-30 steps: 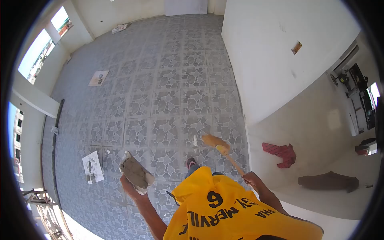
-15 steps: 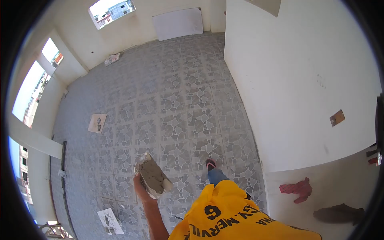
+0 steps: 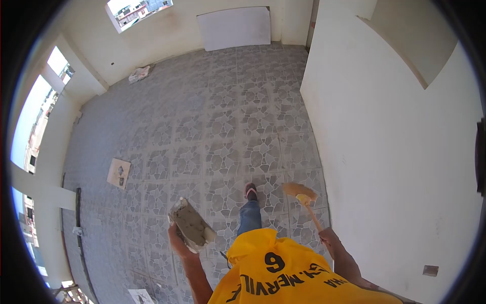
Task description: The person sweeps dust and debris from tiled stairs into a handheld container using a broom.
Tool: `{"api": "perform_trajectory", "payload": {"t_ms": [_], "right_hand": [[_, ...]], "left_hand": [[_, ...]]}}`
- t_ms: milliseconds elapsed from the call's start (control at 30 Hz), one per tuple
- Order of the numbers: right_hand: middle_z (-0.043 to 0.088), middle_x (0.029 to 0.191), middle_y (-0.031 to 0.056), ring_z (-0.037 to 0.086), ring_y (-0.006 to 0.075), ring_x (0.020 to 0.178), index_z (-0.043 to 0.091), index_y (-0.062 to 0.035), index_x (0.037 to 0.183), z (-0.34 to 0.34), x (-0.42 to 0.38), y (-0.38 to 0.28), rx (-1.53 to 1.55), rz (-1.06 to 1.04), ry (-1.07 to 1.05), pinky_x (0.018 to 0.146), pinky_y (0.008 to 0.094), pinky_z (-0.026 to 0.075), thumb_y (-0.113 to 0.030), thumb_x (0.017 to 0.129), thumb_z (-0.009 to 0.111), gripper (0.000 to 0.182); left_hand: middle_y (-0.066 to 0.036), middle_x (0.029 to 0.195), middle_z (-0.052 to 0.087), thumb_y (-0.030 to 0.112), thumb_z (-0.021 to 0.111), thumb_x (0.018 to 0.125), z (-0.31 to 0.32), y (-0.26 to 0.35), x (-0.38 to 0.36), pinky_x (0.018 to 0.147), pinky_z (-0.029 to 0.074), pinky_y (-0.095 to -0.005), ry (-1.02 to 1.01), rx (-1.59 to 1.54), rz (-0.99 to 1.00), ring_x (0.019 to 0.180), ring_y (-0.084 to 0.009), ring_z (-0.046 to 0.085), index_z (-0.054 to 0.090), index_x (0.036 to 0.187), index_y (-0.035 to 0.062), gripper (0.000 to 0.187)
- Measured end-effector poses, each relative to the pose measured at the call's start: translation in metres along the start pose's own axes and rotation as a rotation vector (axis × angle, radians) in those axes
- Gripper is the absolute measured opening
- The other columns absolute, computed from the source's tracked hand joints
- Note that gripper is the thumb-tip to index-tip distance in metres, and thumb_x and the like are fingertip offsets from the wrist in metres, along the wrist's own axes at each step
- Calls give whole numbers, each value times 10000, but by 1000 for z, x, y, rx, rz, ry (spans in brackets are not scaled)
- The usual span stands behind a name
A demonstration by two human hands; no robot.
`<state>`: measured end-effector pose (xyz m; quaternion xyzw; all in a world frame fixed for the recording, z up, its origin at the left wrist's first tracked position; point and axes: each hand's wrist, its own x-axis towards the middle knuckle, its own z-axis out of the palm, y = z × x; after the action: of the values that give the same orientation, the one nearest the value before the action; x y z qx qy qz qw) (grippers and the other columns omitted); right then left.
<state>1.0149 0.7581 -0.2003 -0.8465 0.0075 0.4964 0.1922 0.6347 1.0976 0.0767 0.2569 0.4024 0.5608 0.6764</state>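
Grip: left hand (image 3: 178,244) wrapped around one side of a mortar-caked block (image 3: 191,224), held above the tiled floor (image 3: 223,152); right hand (image 3: 332,241) closed on the handle of a broom (image 3: 300,192), its tan head pointing forward near the white wall (image 3: 385,167). Broom contact with tiles: cannot tell. Sandalled foot (image 3: 251,192) between block and broom.

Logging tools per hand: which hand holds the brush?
The right hand holds the brush; the left hand instead holds a pale, grey-topped object.
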Motion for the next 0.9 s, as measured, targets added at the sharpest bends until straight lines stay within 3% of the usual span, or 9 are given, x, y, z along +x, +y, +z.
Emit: {"api": "perform_trajectory", "payload": {"t_ms": [133, 267, 367, 433, 633, 700, 767, 900], "right_hand": [[571, 554, 121, 561, 200, 442, 594, 101, 727, -2, 20, -117, -100, -131, 283, 390, 339, 413, -64, 714, 543, 173], [528, 479, 116, 542, 208, 416, 586, 79, 611, -19, 51, -188, 183, 14, 24, 401, 355, 407, -65, 715, 579, 178], [516, 476, 120, 530, 213, 411, 558, 62, 553, -29, 59, -246, 246, 82, -10, 397, 364, 395, -95, 728, 601, 239], [496, 490, 101, 502, 200, 403, 552, 61, 618, -34, 65, -293, 111, 162, 24, 383, 349, 372, -105, 736, 593, 208], [502, 522, 106, 494, 194, 406, 548, 70, 687, -66, 136, -412, 260, 212, -16, 375, 342, 362, -103, 733, 591, 183], [504, 532, 107, 491, 192, 407, 547, 72, 710, -87, 165, -456, 317, 222, -27, 373, 339, 359, -102, 732, 590, 181], [506, 543, 109, 489, 190, 408, 545, 75, 733, -113, 189, -504, 391, 221, -44, 371, 337, 355, -101, 731, 589, 182], [511, 564, 112, 484, 185, 409, 542, 80, 780, -169, 238, -610, 609, 167, -89, 366, 332, 349, -100, 729, 588, 192]], "left_hand": [[-117, 1013, 609, 326, 391, 912, 90, -16, 145, 785, 516, -346, -109, -82, -99, 885, -210, 615, 534, 1119, -15, 423], [-121, 1021, 608, 307, 414, 919, 212, -6, 254, 800, 511, -348, -236, -42, -115, 904, -202, 611, 537, 1089, -22, 391], [-125, 1000, 607, 246, 485, 914, 281, -7, 343, 783, 513, -335, -337, 48, -20, 899, -181, 607, 532, 1051, -22, 304], [-121, 977, 609, 200, 547, 889, 329, -14, 396, 764, 510, -320, -265, 82, 6, 872, -167, 606, 525, 1037, -22, 268], [-102, 925, 611, 157, 664, 812, 424, -63, 538, 757, 493, -301, -275, 51, -65, 799, -156, 608, 516, 1030, -20, 317], [-97, 916, 611, 181, 679, 801, 454, -76, 576, 767, 489, -304, -296, 305, 156, 797, -156, 608, 518, 1019, -16, 336], [-94, 907, 609, 200, 685, 796, 497, -88, 610, 775, 490, -312, -352, 756, 624, 801, -158, 606, 519, 1005, -12, 340], [-98, 943, 601, 208, 680, 788, 558, -81, 683, 771, 501, -333, -388, 1054, 964, 829, -175, 600, 517, 1025, -17, 365]]}}
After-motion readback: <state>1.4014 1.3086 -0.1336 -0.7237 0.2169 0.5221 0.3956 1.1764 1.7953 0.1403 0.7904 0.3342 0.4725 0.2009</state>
